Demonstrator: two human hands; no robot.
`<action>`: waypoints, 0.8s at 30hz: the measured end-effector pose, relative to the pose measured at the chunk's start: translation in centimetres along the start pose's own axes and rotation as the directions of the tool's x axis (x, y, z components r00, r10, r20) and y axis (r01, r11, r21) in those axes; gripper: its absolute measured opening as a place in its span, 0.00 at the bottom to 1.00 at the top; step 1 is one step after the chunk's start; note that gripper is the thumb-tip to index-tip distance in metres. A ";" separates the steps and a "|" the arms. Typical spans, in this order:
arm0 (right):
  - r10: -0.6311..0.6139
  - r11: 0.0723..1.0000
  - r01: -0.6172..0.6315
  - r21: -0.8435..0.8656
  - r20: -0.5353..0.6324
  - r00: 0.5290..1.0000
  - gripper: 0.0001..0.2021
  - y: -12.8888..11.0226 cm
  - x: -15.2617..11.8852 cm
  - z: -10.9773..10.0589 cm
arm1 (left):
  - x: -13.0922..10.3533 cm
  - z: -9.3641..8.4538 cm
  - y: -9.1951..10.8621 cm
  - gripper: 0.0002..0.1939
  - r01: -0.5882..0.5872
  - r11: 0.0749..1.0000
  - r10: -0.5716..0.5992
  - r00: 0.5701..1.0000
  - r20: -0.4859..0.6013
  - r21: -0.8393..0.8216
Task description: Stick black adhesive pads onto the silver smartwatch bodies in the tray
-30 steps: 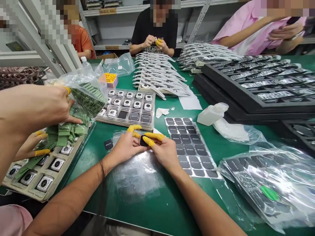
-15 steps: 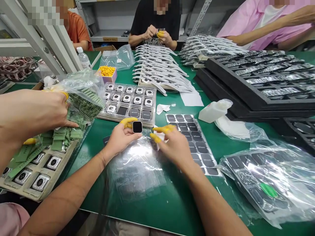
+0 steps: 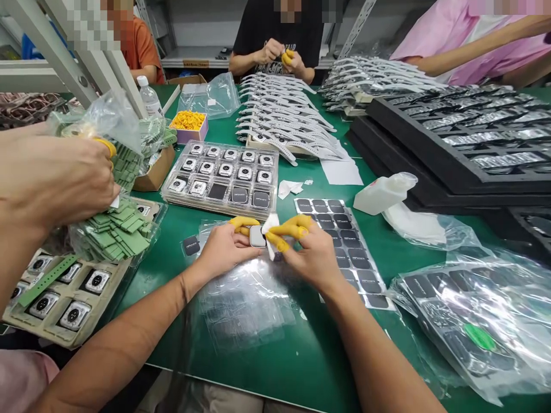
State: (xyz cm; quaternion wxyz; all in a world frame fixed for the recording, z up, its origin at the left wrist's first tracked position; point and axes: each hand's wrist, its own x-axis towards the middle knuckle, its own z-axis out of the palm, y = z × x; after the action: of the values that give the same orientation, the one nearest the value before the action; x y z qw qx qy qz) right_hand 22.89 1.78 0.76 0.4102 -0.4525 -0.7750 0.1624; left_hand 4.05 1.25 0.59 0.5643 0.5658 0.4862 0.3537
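Observation:
Between thumb and fingers, my left hand (image 3: 227, 245) grips a smartwatch case (image 3: 257, 236) with a rounded square face that looks pale in the light. My right hand (image 3: 307, 246) pinches a white wipe (image 3: 271, 222) at the right edge of the case. Yellow finger cots cover some fingertips on both hands. Clear plastic films (image 3: 245, 310) lie on the table under my hands. A dark printed square sticker (image 3: 191, 245) is left of my left hand, and a sheet of such stickers (image 3: 359, 261) lies to the right.
Behind my hands stands a clear tray (image 3: 167, 195) of watch cases. A co-worker's hand (image 3: 64, 178) is over green straps (image 3: 114, 232) at left. A white bottle (image 3: 383, 193), black foam trays (image 3: 404, 172) and a plastic bag of stickers (image 3: 456, 321) occupy the right side.
My right hand has brought the wipe against the watch case, which has shifted slightly right. The face has gone from dark to pale. The co-worker's hand at left has lifted a bag of straps.

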 end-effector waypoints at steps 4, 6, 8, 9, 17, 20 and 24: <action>-0.076 0.997 0.076 0.002 -0.019 0.997 0.06 0.4 -0.3 0.1 | -0.1 -0.2 0.3 0.21 -0.007 1.000 0.006 1.000 0.030 0.024; -0.097 0.995 0.095 -0.043 -0.065 0.993 0.06 0.3 -0.3 0.4 | -0.2 -0.3 0.4 0.24 0.003 0.999 -0.003 1.000 0.016 0.039; -0.159 0.987 0.158 -0.035 -0.021 0.987 0.06 0.2 -0.3 1.0 | -0.2 -0.2 0.3 0.26 -0.008 0.999 0.008 1.000 0.021 0.037; -0.179 0.984 0.179 -0.021 0.005 0.984 0.06 0.3 -0.2 1.2 | -0.2 -0.2 0.3 0.24 -0.016 0.999 0.015 0.999 0.028 0.031; 0.037 0.874 -0.084 -0.478 -0.107 0.994 0.10 1.7 -0.9 -0.1 | 0.7 -2.6 2.2 0.33 -0.071 0.994 0.048 0.965 -0.258 -0.080; -0.046 0.925 -0.001 -0.381 -0.114 0.992 0.10 -1.0 -1.1 1.7 | 1.2 -5.0 2.9 0.32 -0.191 0.976 0.138 0.917 -0.374 -0.109; 0.001 0.963 0.042 -0.265 0.161 0.987 0.17 -6.4 -0.1 7.8 | 1.7 -7.7 2.3 0.30 -0.220 0.974 0.170 0.877 -0.449 -0.061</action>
State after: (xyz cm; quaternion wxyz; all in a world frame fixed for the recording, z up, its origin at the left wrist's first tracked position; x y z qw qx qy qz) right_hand 13.22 -0.80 -0.07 0.2838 -0.4813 -0.8247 0.0878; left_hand -2.41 5.36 3.51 0.4315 0.4852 0.5213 0.5537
